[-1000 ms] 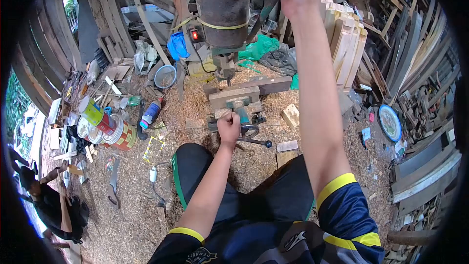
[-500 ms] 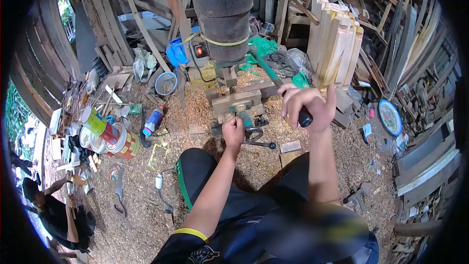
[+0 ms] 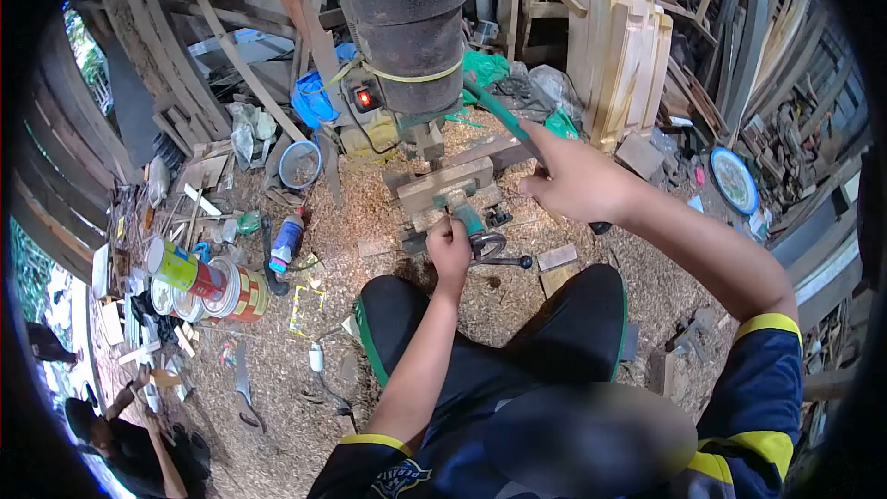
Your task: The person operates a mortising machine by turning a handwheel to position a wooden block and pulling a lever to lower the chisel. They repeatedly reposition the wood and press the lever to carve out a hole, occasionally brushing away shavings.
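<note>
A mortising machine with a large dark motor housing point(image 3: 407, 28) stands in front of me. Its long green lever point(image 3: 499, 111) slopes down to the right, and my right hand point(image 3: 582, 177) is closed over it near the black end knob point(image 3: 601, 227). Under the head, a wood block point(image 3: 446, 187) sits in the green vise point(image 3: 467, 214). My left hand point(image 3: 448, 248) is a closed fist at the vise's front, left of the handwheel point(image 3: 488, 248); whatever lies inside its fingers is hidden. The red switch point(image 3: 364, 98) on the machine glows.
Wood shavings cover the ground. Stacked pale wood pieces point(image 3: 619, 55) stand at the back right. To the left are paint cans point(image 3: 236, 286), a blue bottle point(image 3: 287, 240) and a handsaw point(image 3: 244, 388). Another person point(image 3: 120, 444) works at lower left. A small wood piece point(image 3: 558, 257) lies near my right knee.
My right hand has turned over on the lever; its raised fingers are now closed and its elbow has swung outward. My left fist stays by the vise. The view has shifted slightly.
</note>
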Tool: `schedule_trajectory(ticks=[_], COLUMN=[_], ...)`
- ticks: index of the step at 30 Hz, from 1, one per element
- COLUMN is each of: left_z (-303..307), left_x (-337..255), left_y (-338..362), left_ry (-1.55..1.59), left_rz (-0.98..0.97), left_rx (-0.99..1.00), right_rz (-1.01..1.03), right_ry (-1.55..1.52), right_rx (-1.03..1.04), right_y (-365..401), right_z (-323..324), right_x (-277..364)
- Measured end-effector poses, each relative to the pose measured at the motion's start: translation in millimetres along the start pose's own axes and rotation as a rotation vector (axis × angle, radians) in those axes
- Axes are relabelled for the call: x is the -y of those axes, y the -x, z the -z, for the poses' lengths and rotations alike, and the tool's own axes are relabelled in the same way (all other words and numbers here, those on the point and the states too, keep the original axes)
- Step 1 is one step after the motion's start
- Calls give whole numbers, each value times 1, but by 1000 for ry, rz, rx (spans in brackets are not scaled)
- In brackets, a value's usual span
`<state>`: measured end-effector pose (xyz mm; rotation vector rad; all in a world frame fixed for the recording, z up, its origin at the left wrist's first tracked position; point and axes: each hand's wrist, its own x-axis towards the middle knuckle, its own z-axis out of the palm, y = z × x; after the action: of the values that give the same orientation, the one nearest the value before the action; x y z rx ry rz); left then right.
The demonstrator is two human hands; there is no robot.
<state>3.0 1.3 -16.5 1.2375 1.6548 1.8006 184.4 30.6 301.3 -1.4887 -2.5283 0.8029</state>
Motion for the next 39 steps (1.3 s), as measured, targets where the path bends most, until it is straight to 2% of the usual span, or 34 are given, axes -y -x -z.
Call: schedule_trajectory(ticks=[1,3,5,7,9,11,12,15,16,17,19,20,23,28,31,37,39], left_z=[1,7,6,3,6,5,5,2,0,3,7,7,4,4,3,4,5], left_x=[-5,-9,-5,-6,-5,-4,-5,-3,0,1,-8,-13,-13,-16,-18,-21,-21], left_y=[1,-1,-2,-4,-5,-1,-1,-7,-7,0,2,-4,-7,-8,-10,-11,-9], left_ry=[30,-48,-15,-49,-64,-38,-7,20,-28,-80,-70,-59,-33,-18,-14,10,6], left_rz=[27,48,-5,-7,-89,-49,1,43,19,5,-16,-52,-48,-32,-28,-26,-23], left_rx=[-3,48,56,53,91,112,129,140,132,135,147,142,156,189,198,245,245], right_rz=[-13,76,79,171,100,-229,-236,-551,-511,-532,-336,-238,-336,-242,-172,-138,-135], right_ry=[-5,-134,-261,-352,-430,-460,-458,-697,-593,-599,-382,-582,-659,-484,-483,-446,-303], right_rx=[7,-193,-227,-402,-364,-279,-276,-46,-129,-120,-325,-373,-348,-459,-547,-546,-577], right_y=[2,10,2,-4,-6,-5,-7,-22,-19,-17,-31,-35,-33,-35,-37,-46,-56], right_z=[-14,-72,-122,-137,-138,-139,-140,-141,-137,-152,-195,-208,-201,-207,-211,-228,-247], right_x=[-9,-39,-57,-62,-69,-70,-72,-76,-66,-72,-101,-112,-106,-110,-112,-123,-134])
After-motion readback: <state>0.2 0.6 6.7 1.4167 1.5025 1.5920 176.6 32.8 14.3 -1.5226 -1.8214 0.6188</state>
